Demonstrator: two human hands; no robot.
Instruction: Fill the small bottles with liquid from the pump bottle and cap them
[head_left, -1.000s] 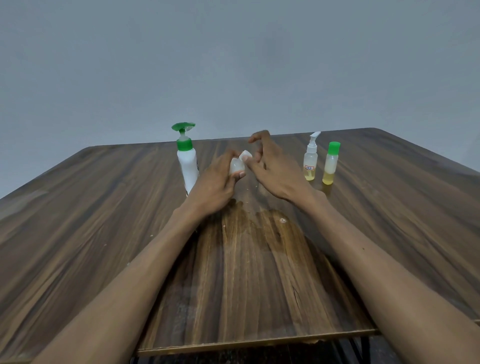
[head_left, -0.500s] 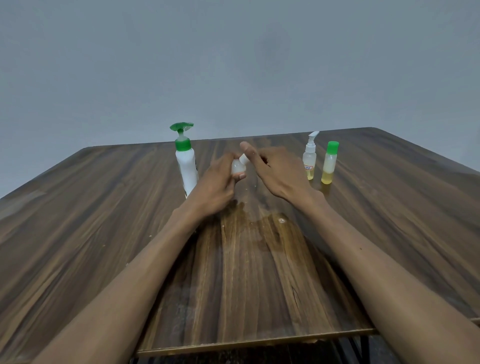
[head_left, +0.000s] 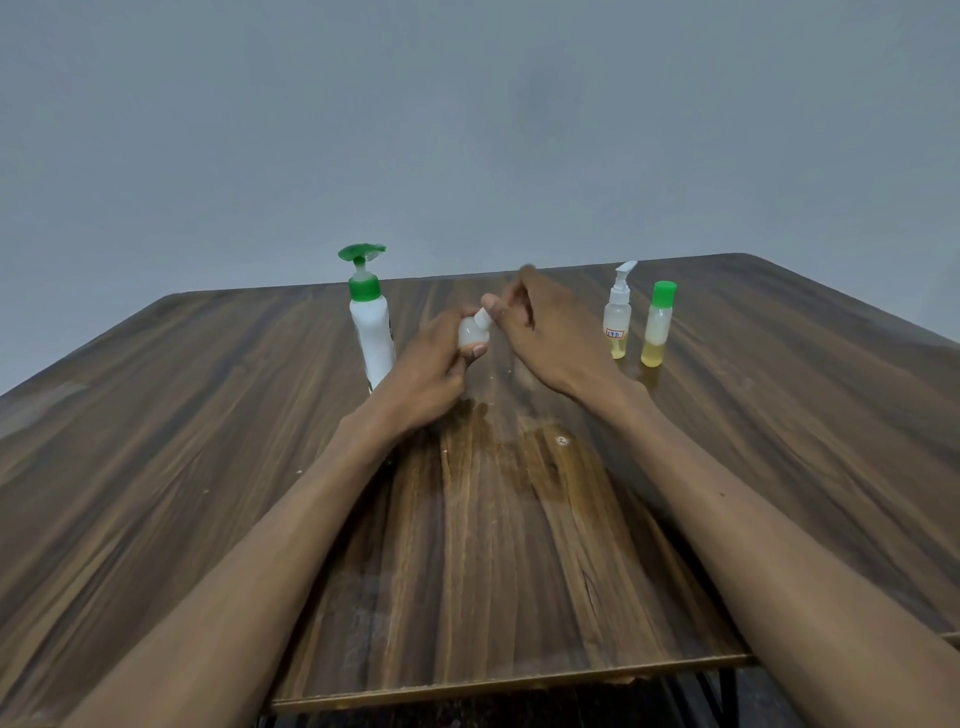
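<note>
Left hand (head_left: 426, 374) grips small bottle (head_left: 471, 332); right hand (head_left: 540, 332) pinches its cap (head_left: 483, 317).

The lower part of the small bottle (head_left: 471, 332) is hidden by the left hand (head_left: 423, 376); the raised fingers (head_left: 525, 283) of the right hand (head_left: 550, 338) are blurred; the pump bottle (head_left: 371, 332) base is covered by the left hand
</note>
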